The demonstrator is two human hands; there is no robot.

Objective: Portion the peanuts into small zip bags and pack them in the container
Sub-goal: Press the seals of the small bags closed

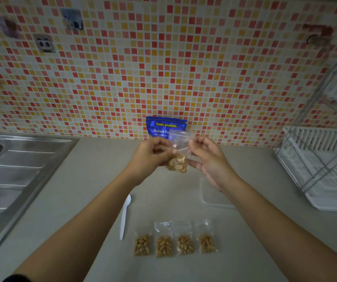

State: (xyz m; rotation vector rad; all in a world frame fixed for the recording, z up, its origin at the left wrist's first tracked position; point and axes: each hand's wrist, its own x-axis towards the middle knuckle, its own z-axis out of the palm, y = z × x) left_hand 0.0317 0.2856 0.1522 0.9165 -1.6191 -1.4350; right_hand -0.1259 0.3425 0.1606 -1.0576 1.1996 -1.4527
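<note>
1. Left hand (153, 153), frame centre: grip pinched on the left end of the zip bag (178, 157)'s seal strip, thumb across the front. Advice: keep this end pinned as the anchor.
2. Zip bag held in the air between both hands, above the counter (82, 180); peanuts sit low in it, clear of the seal. Keep it upright so none ride into the zip.
3. Right hand (208, 157): grip pinched on the right end of the strip. Judged step: sealing. Run finger and thumb along the whole strip, pressing air out.
4. Lower centre: four filled bags (174, 244) in a row. Clear container (214, 196) lies right of centre, partly hidden by the right forearm.
</note>
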